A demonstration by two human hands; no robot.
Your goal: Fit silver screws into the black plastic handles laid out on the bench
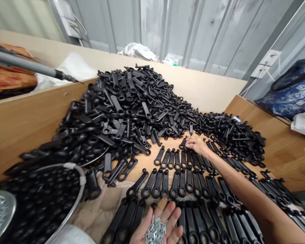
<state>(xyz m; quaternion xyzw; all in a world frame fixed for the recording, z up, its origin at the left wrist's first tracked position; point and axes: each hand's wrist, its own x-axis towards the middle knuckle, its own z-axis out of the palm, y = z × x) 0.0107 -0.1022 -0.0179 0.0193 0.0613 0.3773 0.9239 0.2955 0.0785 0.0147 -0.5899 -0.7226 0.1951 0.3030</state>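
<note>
My left hand [165,222] lies palm up at the bottom centre, fingers a little curled, cradling a heap of small silver screws [155,231]. One finger has a tan wrap on it. Farther off, my right hand [197,145] reaches over the rows, its fingers pinched at a black handle-shaped part [183,143] with a ring at one end. Below it, several rows of like black parts [182,179] lie side by side, ring ends toward me. Behind them rises a large loose pile of the same parts [132,98].
At the lower left stand a round-rimmed basket [81,179] of small black pieces and a metal bowl [12,217] of screws. Wooden boards [33,118] edge the table on both sides. A grey tool [48,70] hangs at the upper left; a blue bag [292,89] sits at right.
</note>
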